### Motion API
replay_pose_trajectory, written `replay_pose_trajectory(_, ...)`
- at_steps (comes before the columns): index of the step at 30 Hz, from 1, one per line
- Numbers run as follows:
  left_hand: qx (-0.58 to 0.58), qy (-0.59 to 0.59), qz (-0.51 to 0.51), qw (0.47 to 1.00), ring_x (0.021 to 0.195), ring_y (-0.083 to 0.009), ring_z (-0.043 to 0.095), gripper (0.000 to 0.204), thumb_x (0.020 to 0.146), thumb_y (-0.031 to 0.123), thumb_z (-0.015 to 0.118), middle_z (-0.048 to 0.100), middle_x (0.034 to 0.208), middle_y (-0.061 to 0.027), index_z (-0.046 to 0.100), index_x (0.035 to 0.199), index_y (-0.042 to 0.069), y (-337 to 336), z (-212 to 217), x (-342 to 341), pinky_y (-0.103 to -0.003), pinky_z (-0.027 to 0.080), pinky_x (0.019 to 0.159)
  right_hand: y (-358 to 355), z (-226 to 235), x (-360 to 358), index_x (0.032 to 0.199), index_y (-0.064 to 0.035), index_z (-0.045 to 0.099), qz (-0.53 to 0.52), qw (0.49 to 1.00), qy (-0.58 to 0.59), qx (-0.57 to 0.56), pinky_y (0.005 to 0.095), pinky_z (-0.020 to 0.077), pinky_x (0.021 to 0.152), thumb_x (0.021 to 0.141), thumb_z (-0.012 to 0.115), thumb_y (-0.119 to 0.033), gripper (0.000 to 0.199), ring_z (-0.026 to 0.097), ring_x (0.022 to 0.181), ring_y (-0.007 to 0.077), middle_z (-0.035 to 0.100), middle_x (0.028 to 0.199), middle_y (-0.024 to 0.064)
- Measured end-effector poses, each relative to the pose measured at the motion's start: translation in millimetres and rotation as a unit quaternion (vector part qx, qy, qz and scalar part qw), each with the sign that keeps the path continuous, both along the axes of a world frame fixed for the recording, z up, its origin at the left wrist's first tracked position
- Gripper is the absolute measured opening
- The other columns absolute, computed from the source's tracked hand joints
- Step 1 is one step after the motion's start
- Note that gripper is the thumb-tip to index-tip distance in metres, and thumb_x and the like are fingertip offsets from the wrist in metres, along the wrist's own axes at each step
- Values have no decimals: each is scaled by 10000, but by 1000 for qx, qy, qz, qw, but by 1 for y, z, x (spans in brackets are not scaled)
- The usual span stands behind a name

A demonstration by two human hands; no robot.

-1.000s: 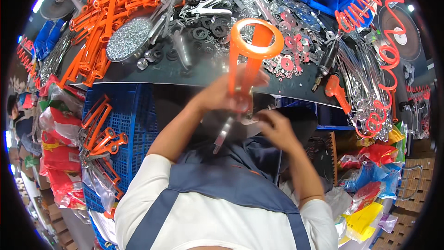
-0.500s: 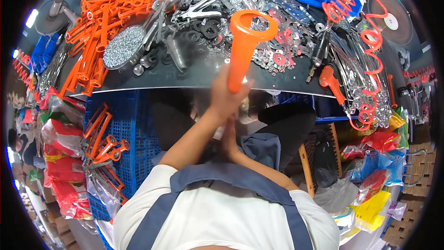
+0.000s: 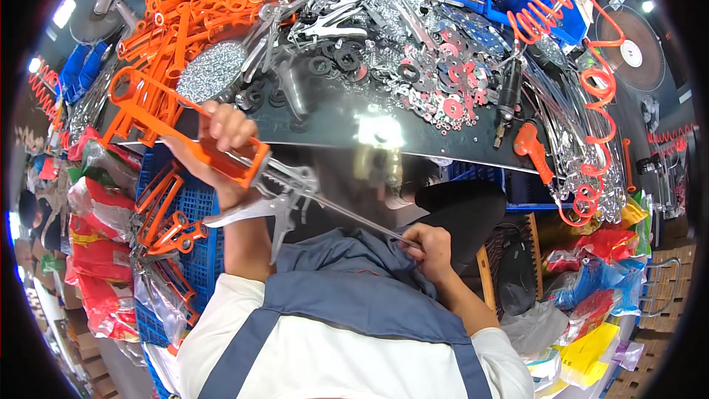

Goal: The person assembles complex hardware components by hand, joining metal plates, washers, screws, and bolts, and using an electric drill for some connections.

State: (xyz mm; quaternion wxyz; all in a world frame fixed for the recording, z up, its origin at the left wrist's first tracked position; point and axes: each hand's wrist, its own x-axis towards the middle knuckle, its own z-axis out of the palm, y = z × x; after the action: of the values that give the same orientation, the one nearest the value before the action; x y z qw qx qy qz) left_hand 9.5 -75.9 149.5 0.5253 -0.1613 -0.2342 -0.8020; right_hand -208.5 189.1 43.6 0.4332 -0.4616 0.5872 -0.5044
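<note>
A caulking gun (image 3: 289,183) with an orange frame and a silver trigger handle lies slantwise across my lap, in front of the table edge. Around the orange frame, close to the handle, the fingers of my left hand (image 3: 229,128) are wrapped. A thin metal rod (image 3: 354,212) runs from the handle down to the right. Its far end is in the closed fingers of my right hand (image 3: 430,248). The frame's open end points up and left, over the edge of the table.
On the table (image 3: 336,122) lie heaps of orange frames (image 3: 214,0), silver handles (image 3: 332,22) and washers (image 3: 450,96). A bowl of small metal parts (image 3: 213,74) stands among them. Power drivers, rods and a coiled red hose (image 3: 594,81) are at right. A blue crate (image 3: 196,251) holds more guns at left.
The caulking gun, earlier upright with its orange end toward the view, has swung left and tilted over. My left hand moved left with it; my right hand moved right, onto the rod's end.
</note>
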Motion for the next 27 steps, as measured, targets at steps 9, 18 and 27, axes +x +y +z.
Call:
replay_pose_trajectory(9,-168,-166,129,963,582,-145,539,722,754,682,596,527,708,-66,476,991,11,47,-2,-60,-274,454,496,-105,46,-13,933,12,621,-147,965,154,-155,305,451,608,809,671,-121,189,549,689,169,601,846,86)
replay_pose_trajectory(18,-272,-448,85,847,619,-123,564,343,727,167,728,582,741,-34,538,975,24,54,-40,-109,-270,479,592,-177,13,-52,874,-21,655,-126,904,401,-85,435,478,751,676,755,-234,307,579,878,357,580,961,177)
replay_pose_trajectory(27,-274,-464,168,825,625,-110,529,271,735,194,734,565,710,-13,564,871,32,46,-78,-135,-275,448,587,-143,68,-65,1044,60,642,-215,931,51,-292,256,530,689,864,589,-9,200,649,818,169,634,987,141)
